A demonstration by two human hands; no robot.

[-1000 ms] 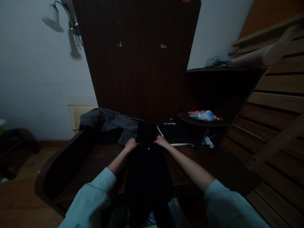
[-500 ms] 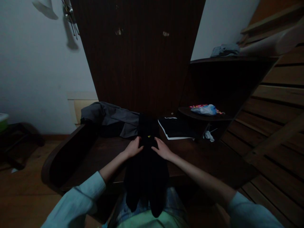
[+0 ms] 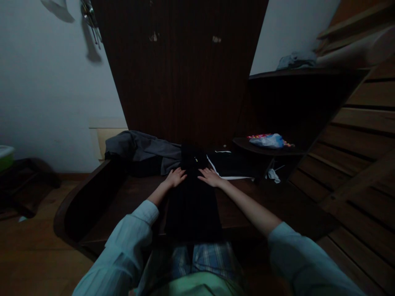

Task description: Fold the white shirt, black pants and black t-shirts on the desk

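A pair of black trousers [image 3: 193, 205] lies stretched over the dark wooden bench, its lower end reaching the front edge near my lap. A small yellow mark [image 3: 196, 160] shows near its far end. My left hand [image 3: 176, 176] rests palm down at the left edge of the cloth, fingers extended. On the opposite edge my right hand [image 3: 210, 177] lies flat, fingers spread. Neither hand grips the fabric. Fine detail of the trousers is lost in the dim light.
Grey clothing [image 3: 148, 149] is heaped at the bench's left, by its curved armrest [image 3: 70, 205]. Right of the trousers lies a folded black item with white edges [image 3: 231, 164]. A corner shelf [image 3: 268, 152] holds a plastic bag [image 3: 268, 141]. Wooden slats [image 3: 354, 156] stand at far right.
My hands have moved forward and flattened from a grip on the trousers. The trousers have shifted away from me, and their lower ends, which hung over my lap, now lie straighter.
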